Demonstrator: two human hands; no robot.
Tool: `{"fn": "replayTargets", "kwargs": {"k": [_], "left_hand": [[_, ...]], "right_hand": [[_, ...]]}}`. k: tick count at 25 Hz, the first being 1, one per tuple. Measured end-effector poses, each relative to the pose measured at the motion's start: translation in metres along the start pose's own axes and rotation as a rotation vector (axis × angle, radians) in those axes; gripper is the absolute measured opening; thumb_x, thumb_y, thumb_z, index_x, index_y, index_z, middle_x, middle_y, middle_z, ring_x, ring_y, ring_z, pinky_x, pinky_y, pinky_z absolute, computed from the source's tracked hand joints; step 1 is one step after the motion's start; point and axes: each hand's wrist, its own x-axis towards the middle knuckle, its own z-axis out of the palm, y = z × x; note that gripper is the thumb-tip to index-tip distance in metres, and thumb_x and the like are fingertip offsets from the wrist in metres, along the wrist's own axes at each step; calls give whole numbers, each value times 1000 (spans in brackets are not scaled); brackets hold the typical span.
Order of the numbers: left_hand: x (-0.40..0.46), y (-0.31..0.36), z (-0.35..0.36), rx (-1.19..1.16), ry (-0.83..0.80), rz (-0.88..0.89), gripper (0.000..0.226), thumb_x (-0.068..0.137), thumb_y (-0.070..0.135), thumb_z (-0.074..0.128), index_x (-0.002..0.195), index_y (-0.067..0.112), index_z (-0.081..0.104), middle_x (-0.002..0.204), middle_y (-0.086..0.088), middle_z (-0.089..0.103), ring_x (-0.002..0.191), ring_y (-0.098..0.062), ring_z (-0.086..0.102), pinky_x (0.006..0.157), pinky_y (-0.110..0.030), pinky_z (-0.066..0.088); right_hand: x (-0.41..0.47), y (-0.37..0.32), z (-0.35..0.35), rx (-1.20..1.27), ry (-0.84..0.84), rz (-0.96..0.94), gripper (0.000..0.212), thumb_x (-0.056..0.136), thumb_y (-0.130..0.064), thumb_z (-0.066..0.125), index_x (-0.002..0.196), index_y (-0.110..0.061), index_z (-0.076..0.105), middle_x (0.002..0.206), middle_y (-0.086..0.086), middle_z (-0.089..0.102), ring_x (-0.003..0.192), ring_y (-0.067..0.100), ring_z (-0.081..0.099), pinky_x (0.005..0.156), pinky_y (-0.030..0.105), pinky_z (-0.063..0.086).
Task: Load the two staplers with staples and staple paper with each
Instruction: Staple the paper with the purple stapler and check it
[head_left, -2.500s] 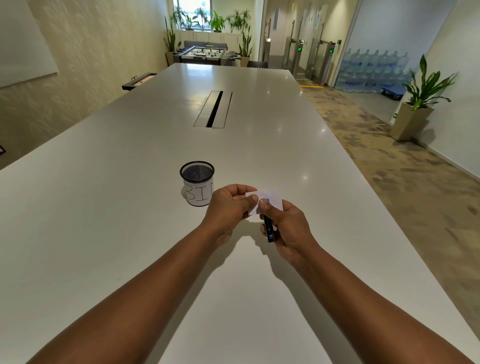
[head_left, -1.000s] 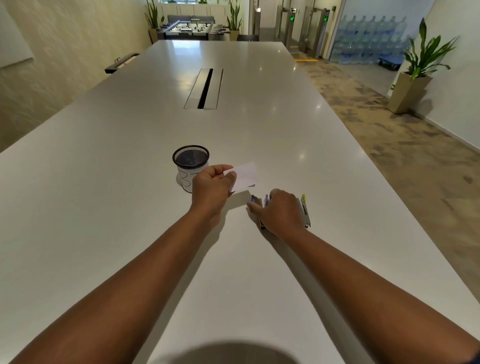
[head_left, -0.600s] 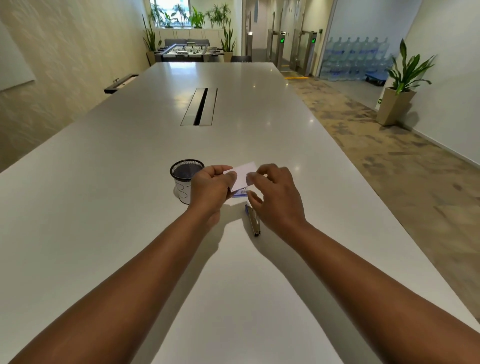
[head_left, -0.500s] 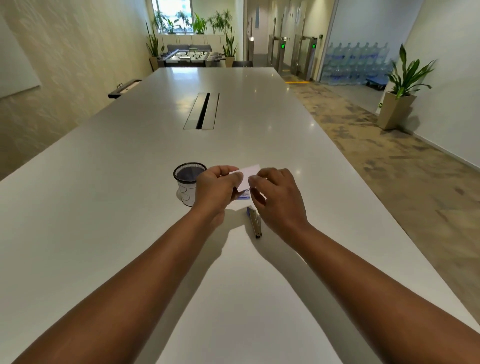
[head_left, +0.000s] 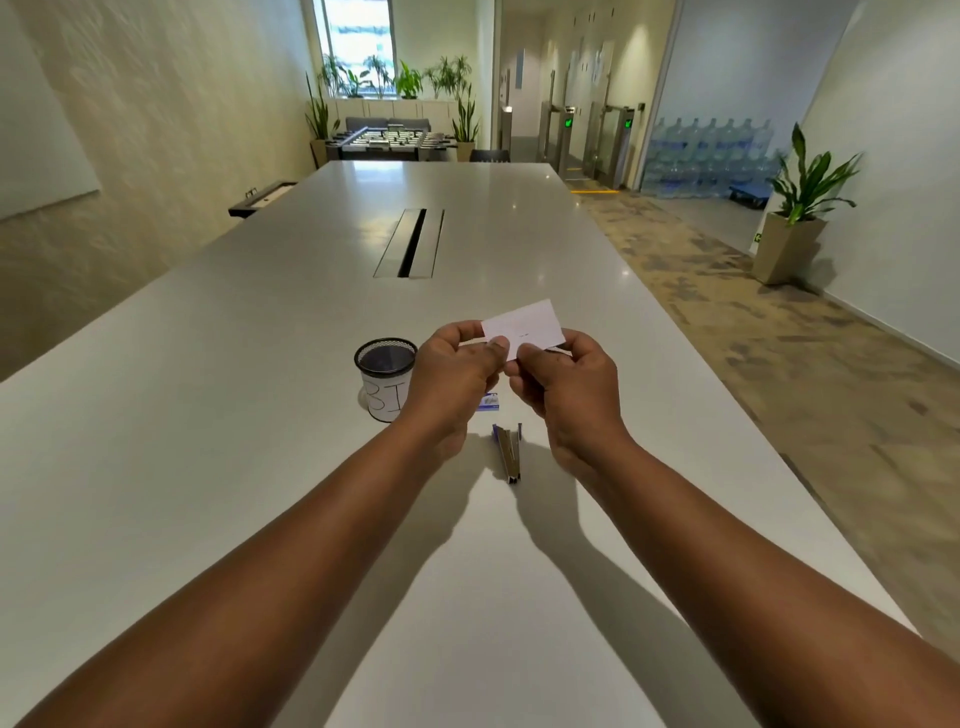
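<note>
- Since half a second ago, both hands have lifted the paper slip (head_left: 524, 328) higher above the white table (head_left: 208, 415).
- Left hand (head_left: 457, 374) and right hand (head_left: 566, 384) each pinch its lower edge.
- The slip is small, white, with faint marks at its centre.
- Two staplers (head_left: 508, 452) lie on the table between the wrists, beside the mesh cup (head_left: 385, 376).

A long white tabletop (head_left: 322, 322) ran toward a bright window (head_left: 357, 47) lined with plants (head_left: 410, 80) — a foosball table (head_left: 392, 141) stood before it. Cream walls (head_left: 171, 104) rose left; right lay patterned carpet (head_left: 753, 332), water bottles (head_left: 711, 156) and a potted plant (head_left: 800, 202).
</note>
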Motion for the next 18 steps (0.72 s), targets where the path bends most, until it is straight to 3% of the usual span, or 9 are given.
{"fn": "replayTargets", "kwargs": {"k": [4,8,11,15,18], "left_hand": [[-5,5,-2,7,0,35,18,93,10,71,105,22,66,85,11,79,81,-8,77,73,-24,60],[-8,11,-4,36,-5,56,28,92,9,71,107,31,61,84,7,78,80,-10,77,75,-26,62],[-13,9,-5,63,-40,103,36,93,6,68,104,34,50,84,3,77,84,-16,77,76,-26,62],[-15,9,-4,76,-140,131,23,95,0,64,98,23,67,99,-12,74,96,-24,73,81,-29,61],[-14,10,-5,5,-180,53,24,91,-3,69,100,19,74,103,-8,76,94,-21,71,84,-28,61]], "right_hand": [[-7,-6,-4,84,-39,50,11,95,-12,66,105,-11,70,85,11,76,71,17,68,67,26,59],[-5,-12,-11,-8,24,-80,25,91,-1,65,106,-21,59,90,10,78,74,16,72,69,25,58],[-8,-9,-15,-95,11,-155,23,90,0,65,100,-20,67,95,11,75,76,15,72,69,24,56],[-8,-7,-17,-96,2,-138,23,88,-2,65,93,-20,78,85,0,77,71,10,69,67,19,54],[-7,-7,-18,-99,-10,-143,22,88,-2,67,93,-19,80,83,-2,78,72,9,68,67,18,54]]}}
